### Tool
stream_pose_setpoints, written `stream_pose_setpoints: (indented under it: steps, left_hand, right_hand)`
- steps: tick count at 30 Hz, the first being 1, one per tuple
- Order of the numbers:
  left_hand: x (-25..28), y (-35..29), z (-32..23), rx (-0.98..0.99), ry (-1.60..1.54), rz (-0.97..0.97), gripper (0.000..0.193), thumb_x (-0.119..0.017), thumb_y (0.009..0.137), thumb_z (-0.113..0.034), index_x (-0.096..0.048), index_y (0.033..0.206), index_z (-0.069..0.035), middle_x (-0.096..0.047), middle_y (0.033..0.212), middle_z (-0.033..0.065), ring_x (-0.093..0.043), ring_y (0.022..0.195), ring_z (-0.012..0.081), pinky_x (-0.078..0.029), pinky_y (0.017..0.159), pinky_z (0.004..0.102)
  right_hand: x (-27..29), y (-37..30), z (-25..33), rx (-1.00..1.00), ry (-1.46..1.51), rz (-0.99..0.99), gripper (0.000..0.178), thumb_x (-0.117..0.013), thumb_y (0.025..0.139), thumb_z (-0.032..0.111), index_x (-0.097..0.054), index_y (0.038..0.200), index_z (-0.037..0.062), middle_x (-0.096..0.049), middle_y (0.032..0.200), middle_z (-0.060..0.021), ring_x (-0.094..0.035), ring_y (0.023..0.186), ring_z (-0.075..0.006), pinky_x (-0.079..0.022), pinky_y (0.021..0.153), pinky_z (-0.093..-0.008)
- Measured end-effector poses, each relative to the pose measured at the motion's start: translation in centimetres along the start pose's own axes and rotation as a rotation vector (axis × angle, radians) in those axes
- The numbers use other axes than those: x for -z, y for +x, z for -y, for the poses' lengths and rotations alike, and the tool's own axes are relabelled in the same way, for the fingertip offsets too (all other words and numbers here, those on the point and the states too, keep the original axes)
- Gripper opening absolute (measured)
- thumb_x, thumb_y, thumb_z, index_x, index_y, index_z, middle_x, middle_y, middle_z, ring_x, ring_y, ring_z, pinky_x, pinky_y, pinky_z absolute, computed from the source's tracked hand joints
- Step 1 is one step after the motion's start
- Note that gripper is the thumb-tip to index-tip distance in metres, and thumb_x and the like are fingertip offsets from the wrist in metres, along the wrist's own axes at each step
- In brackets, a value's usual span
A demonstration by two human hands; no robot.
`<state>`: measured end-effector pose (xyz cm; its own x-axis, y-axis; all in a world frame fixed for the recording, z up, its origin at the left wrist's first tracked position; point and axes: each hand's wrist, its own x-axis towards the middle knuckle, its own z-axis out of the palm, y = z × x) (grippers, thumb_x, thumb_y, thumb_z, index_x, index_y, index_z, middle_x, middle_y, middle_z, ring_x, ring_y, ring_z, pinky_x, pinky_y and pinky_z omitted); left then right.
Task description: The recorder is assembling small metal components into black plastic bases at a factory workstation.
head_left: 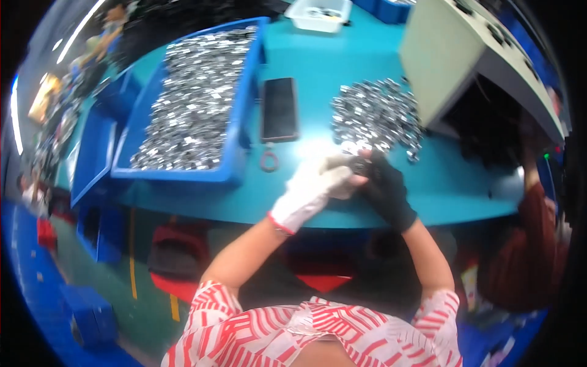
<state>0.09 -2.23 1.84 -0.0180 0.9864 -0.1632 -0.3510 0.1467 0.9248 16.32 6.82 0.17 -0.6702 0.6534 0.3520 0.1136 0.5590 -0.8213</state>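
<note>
My left hand [317,185], in a white glove with a red cuff edge, meets my right hand [385,188] above the near part of the teal table. A black glove covers the right hand, with bare fingertips showing. The fingers of both hands are closed together around something small and dark, too blurred and covered to name. Just beyond them lies a loose pile of small shiny metal parts [374,113]. To the left, a blue crate [229,174] is filled with similar-looking metal parts [199,92].
A dark phone [279,110] with a ring strap [269,160] lies between crate and pile. A white tray [318,23] stands at the back. On the right is a large cream-coloured housing [443,55]. Another person's arm [531,177] shows at far right. Another blue bin [95,156] flanks the crate.
</note>
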Motion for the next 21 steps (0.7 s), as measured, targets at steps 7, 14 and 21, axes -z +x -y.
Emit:
stream_pose_setpoints:
  steps: [7,14,21]
  left_hand:
    - [-0.3,1.6,2.2,-0.051,-0.06,-0.16,0.04,-0.057,0.089,-0.015,-0.05,0.12,0.01,-0.061,0.105,0.016,-0.064,0.077,0.0168,-0.053,0.068,0.0253]
    - [-1.3,0.7,1.5,-0.02,-0.078,-0.131,0.038,-0.061,0.084,-0.005,-0.048,0.117,0.01,-0.059,0.108,0.0177,-0.064,0.086,0.0203,-0.055,0.072,0.0286]
    - [-2.0,1.1,0.7,0.02,0.078,-0.162,0.035,-0.061,0.082,-0.001,-0.051,0.113,0.01,-0.06,0.105,0.0177,-0.063,0.088,0.0207,-0.056,0.075,0.0284]
  right_hand:
    - [1.8,-0.5,-1.2,-0.073,0.081,0.158,0.052,-0.069,0.082,0.018,-0.048,0.128,0.0053,-0.065,0.104,-0.0153,-0.065,0.093,-0.0223,-0.049,0.079,-0.0312]
    - [1.0,-1.3,-0.8,-0.019,-0.158,0.134,0.047,-0.071,0.076,0.018,-0.054,0.119,0.0082,-0.066,0.095,-0.0108,-0.065,0.086,-0.0271,-0.051,0.071,-0.0345]
    - [0.3,-1.5,-1.8,0.16,-0.347,0.044,0.035,-0.071,0.075,0.019,-0.057,0.106,0.0111,-0.064,0.085,-0.0087,-0.064,0.072,-0.0291,-0.05,0.06,-0.0385]
